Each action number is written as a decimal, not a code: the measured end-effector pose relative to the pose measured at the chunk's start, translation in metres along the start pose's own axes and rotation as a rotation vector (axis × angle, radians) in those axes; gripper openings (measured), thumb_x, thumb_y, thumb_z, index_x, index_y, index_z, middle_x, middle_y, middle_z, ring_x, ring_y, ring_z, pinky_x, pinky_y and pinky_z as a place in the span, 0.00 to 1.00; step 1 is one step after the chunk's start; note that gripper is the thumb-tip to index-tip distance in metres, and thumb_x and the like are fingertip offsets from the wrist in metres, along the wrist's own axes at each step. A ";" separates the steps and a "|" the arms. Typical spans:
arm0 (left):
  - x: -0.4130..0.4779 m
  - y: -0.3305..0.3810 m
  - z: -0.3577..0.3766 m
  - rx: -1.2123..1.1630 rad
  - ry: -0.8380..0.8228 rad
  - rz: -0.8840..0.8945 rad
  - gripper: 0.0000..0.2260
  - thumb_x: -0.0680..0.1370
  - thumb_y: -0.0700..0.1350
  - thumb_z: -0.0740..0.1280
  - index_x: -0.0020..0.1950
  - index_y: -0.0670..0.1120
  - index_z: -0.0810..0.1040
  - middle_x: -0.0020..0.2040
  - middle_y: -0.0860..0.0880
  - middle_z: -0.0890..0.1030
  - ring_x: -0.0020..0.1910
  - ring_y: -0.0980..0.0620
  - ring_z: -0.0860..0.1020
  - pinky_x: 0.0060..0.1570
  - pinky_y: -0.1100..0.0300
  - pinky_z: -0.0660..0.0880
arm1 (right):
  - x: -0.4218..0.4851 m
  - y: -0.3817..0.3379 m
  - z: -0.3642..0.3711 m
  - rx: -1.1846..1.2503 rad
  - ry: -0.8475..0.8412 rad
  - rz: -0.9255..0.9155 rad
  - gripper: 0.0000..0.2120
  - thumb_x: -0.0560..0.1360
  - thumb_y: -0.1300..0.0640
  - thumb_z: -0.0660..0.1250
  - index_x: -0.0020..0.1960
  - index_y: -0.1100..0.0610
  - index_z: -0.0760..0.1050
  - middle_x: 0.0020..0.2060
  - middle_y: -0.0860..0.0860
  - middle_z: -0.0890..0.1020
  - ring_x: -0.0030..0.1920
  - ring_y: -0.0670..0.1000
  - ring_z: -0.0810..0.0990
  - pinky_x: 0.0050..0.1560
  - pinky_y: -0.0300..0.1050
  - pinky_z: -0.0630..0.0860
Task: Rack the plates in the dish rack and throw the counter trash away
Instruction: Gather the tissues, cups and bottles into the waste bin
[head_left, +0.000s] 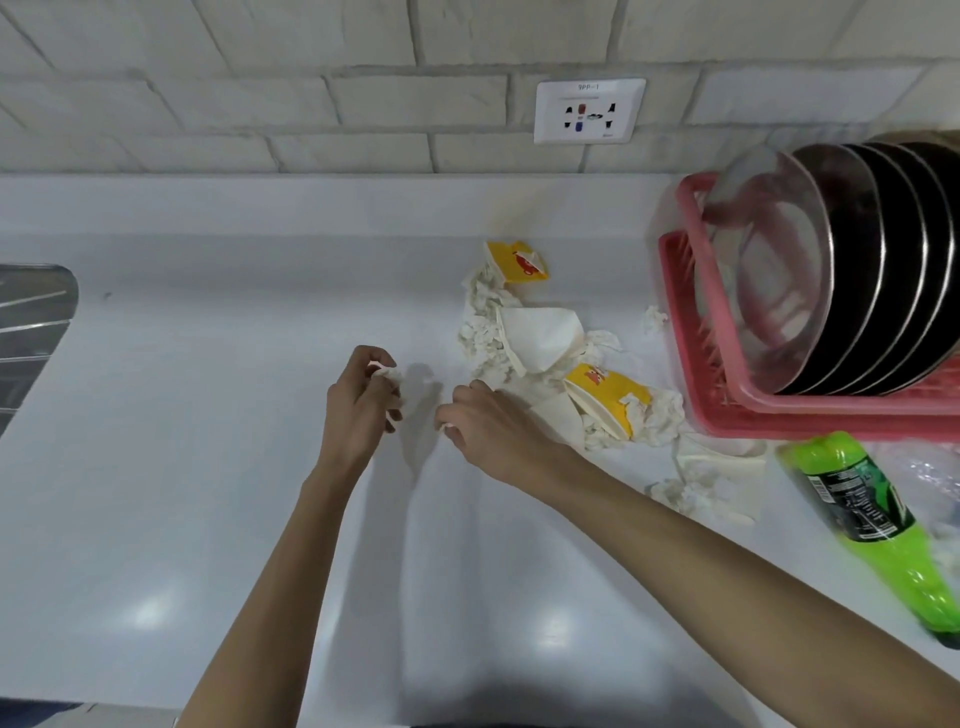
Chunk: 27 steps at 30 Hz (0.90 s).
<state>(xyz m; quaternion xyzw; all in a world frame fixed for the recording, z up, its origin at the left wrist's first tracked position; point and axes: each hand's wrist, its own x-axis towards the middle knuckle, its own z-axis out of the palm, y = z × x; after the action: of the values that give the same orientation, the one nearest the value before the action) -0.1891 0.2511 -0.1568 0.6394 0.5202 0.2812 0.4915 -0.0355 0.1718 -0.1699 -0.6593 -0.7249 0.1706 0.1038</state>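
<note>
While left grip (363, 402) clutches crumpled tissue (388, 373), right grip (491, 423) pinches a scrap (447, 427), trash pile (540, 338) just beside

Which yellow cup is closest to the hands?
The yellow cup just right of the right hand, beside the pink rack. The other yellow cup lies farther back, toward the wall.

The rack (779, 422) is pink. The plates (857, 249) in the rack are black with silver rims. Left of rack: yellow cups (608, 391), red print; white tissues (483, 332). Below rack: green bottle (894, 552), black label.
</note>
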 end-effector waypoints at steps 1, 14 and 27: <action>-0.001 0.001 0.000 -0.017 -0.013 0.008 0.10 0.78 0.36 0.56 0.50 0.47 0.75 0.38 0.44 0.77 0.32 0.48 0.75 0.31 0.55 0.72 | -0.004 -0.001 -0.004 0.079 0.019 0.012 0.10 0.81 0.60 0.58 0.56 0.58 0.77 0.47 0.55 0.75 0.50 0.55 0.72 0.43 0.46 0.65; -0.037 0.021 0.057 -0.010 -0.310 0.072 0.17 0.79 0.51 0.67 0.35 0.43 0.69 0.28 0.48 0.71 0.28 0.49 0.68 0.32 0.55 0.65 | -0.086 0.005 -0.038 0.627 0.243 0.415 0.08 0.79 0.56 0.64 0.44 0.54 0.66 0.33 0.49 0.74 0.23 0.48 0.74 0.25 0.35 0.65; -0.127 0.057 0.160 -0.010 -0.664 0.199 0.09 0.80 0.42 0.69 0.40 0.50 0.84 0.27 0.48 0.74 0.23 0.51 0.68 0.25 0.62 0.65 | -0.244 0.030 -0.045 0.726 0.530 0.626 0.21 0.81 0.51 0.63 0.31 0.58 0.73 0.21 0.45 0.72 0.24 0.46 0.71 0.31 0.36 0.66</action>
<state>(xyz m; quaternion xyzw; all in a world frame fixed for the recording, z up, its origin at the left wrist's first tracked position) -0.0656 0.0796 -0.1421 0.7412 0.2657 0.1071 0.6071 0.0353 -0.0628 -0.1223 -0.7856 -0.3377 0.2607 0.4481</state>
